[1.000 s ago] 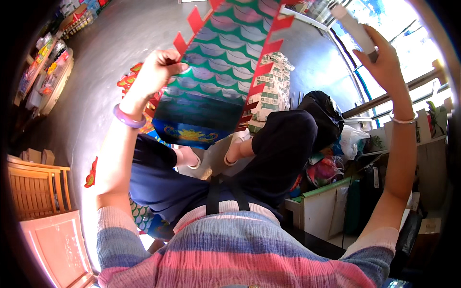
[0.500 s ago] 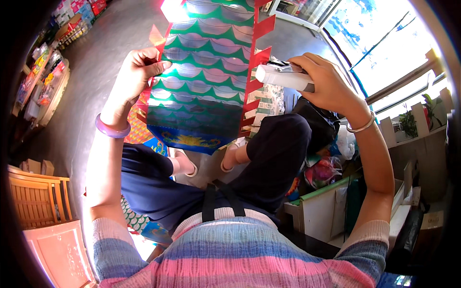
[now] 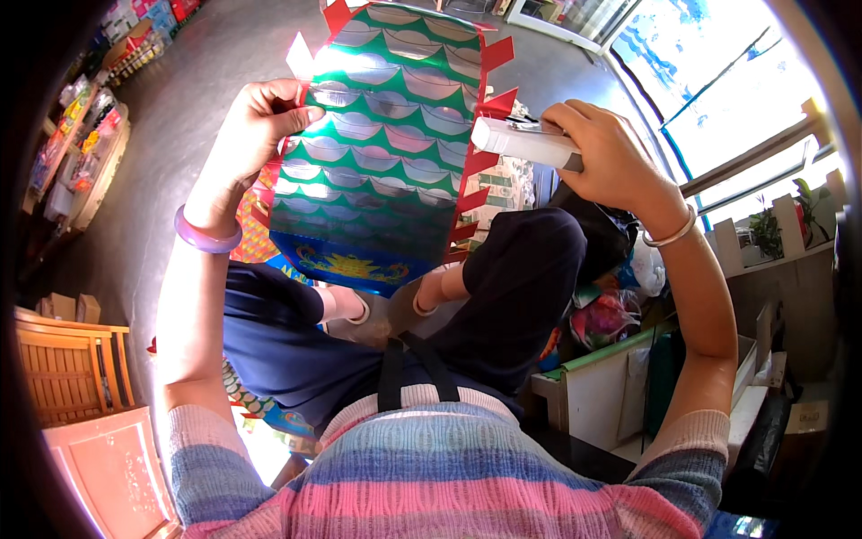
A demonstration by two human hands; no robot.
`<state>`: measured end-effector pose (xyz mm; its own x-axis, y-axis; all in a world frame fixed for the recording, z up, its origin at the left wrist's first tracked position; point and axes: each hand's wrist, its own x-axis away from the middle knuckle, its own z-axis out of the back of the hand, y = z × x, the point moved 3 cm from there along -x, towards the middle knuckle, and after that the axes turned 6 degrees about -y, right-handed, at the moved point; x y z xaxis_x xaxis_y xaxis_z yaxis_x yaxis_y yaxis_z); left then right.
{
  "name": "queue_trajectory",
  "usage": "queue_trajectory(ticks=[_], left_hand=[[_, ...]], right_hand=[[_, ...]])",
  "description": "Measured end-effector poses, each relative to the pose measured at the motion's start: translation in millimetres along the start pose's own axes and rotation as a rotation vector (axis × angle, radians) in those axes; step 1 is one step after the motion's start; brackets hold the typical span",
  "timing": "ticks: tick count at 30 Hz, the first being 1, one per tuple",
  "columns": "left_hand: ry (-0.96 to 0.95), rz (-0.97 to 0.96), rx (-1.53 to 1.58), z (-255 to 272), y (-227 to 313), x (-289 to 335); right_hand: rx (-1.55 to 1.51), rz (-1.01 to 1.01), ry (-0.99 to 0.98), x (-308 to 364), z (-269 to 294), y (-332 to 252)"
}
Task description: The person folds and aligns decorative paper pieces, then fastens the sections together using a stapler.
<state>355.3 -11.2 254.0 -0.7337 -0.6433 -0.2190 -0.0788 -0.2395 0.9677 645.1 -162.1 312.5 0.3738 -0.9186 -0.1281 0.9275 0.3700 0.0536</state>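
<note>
A shiny paper sheet (image 3: pixel 377 153) with green and silver scallops hangs in front of me above my legs. Red tabs stick out along both its sides, and its near end is a blue band with a gold ornament. My left hand (image 3: pixel 260 130) pinches its left edge between thumb and fingers. In my right hand (image 3: pixel 611 157) is a white and grey stapler (image 3: pixel 525 144), its blunt white end against the sheet's right edge beside the red tabs. The fingers wrap round its far end and partly hide it.
Patterned papers (image 3: pixel 256 216) lie below the sheet and by my left thigh. To the right are a black bag (image 3: pixel 597 225), plastic bags and a white cabinet (image 3: pixel 606 395). A wooden chair (image 3: pixel 67 368) stands at left, with goods shelves (image 3: pixel 81 171) beyond it.
The sheet has come slightly nearer and tilted, so its far edge now shows. My left hand has shifted slightly up with it; the stapler stays at the right edge.
</note>
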Motion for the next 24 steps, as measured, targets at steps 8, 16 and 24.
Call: queue_trajectory(ticks=[8,16,24], left_hand=[[0.001,-0.010,-0.012,3.2,-5.8,0.4],[-0.014,-0.005,-0.004,1.6,-7.5,-2.1],[-0.009,-0.024,0.014,-0.8,-6.0,-2.7]], right_hand=[[0.005,-0.029,0.001,0.4,-2.6,-3.2],[0.002,-0.011,0.005,-1.0,-6.5,-3.7],[0.039,-0.044,0.037,-0.9,-9.1,-3.3]])
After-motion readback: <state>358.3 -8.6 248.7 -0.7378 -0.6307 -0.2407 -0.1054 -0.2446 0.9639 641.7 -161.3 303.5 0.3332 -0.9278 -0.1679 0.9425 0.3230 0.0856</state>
